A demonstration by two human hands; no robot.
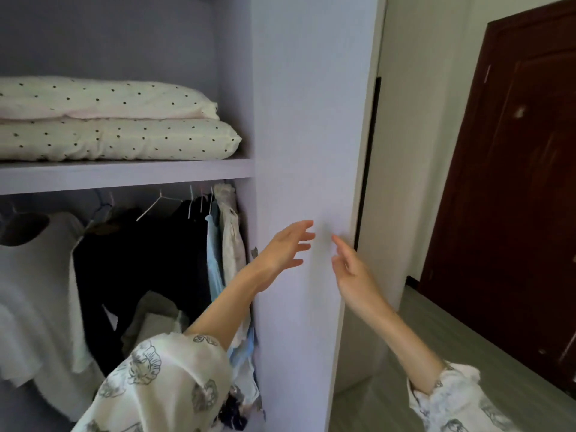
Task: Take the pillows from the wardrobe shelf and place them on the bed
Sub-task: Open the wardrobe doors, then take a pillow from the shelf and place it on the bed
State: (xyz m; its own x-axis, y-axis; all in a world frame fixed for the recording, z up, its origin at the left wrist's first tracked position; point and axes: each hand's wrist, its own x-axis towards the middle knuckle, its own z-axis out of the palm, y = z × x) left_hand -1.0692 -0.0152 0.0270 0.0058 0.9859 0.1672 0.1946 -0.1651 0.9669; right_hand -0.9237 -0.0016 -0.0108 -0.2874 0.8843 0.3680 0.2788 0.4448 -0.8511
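Two polka-dot pillows, the upper pillow (pixel 103 96) stacked flat on the lower pillow (pixel 118 138), lie untouched on the wardrobe shelf (pixel 124 176), their right ends close to the shelf's inner corner. Neither has been lifted, so on this evidence the task is at its very start: both pillows remain to be taken down and carried to the bed, which cannot be made out with certainty in this view.

Below the shelf, hanging clothes (pixel 149 260) fill the rail, dark garments flanked by pale ones. To the right stands the wardrobe side panel (pixel 305 151), broad and pale lilac.

Both of the person's arms are raised in front of that panel, well below and to the right of the pillows. The left hand (pixel 285 249) is spread, fingers apart and reaching forward, holding nothing. The right hand (pixel 349 263) is likewise empty, its fingers loosely parted, forefinger pointing up toward the panel. Patterned white sleeves cover both forearms near the elbows.

Beyond the panel, a dark wooden door (pixel 511 182) stands against a white wall, with grey flooring (pixel 420 332) beneath it.

Remaining, by this reckoning: the reach upward, a grasp on each pillow, and the transfer to the bed.
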